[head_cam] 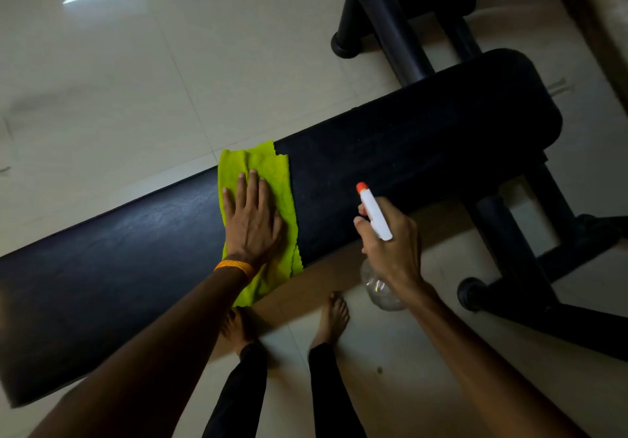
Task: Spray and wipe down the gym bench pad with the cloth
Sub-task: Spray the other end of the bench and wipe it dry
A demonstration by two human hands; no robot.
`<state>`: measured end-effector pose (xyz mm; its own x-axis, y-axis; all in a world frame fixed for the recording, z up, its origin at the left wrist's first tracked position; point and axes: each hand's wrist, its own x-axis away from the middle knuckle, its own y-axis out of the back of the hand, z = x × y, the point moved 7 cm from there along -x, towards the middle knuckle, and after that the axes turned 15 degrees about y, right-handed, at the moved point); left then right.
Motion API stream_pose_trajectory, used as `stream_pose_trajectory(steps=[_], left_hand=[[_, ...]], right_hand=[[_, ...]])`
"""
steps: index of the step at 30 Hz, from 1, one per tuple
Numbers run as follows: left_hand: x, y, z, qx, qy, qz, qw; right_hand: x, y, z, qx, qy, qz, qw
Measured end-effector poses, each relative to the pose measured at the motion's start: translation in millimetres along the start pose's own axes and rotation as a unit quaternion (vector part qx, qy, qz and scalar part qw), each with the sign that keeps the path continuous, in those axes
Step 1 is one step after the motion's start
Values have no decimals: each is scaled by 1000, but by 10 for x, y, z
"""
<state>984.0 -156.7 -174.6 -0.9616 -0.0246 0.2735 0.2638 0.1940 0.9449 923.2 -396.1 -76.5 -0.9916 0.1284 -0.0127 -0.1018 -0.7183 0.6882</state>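
A long black bench pad (407, 138) runs from lower left to upper right. A lime-green cloth (272, 169) lies across its middle, draped over the near edge. My left hand (251, 220) presses flat on the cloth, fingers spread, an orange band at the wrist. My right hand (390, 244) grips a clear spray bottle (373, 213) with a white head and orange nozzle, held just off the pad's near edge, nozzle pointing toward the pad's right half.
Black bench frame legs (516, 250) stand at the right, and more black tubing (390, 29) stands behind the pad. My bare feet (333, 315) rest on the pale tiled floor (119, 80) close to the bench.
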Motion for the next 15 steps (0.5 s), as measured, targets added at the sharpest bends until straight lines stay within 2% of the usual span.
stream_pose_trajectory(steps=[3, 9, 15], left_hand=[[19, -1, -41, -2, -22, -18, 1000], [15, -74, -189, 15, -65, -22, 998], [16, -123, -184, 12, -60, -31, 998]], right_hand=[[76, -174, -139, 34, -51, 24, 998], [103, -470, -209, 93, -84, 85, 988], [120, -405, -261, 98, -65, 94, 989]])
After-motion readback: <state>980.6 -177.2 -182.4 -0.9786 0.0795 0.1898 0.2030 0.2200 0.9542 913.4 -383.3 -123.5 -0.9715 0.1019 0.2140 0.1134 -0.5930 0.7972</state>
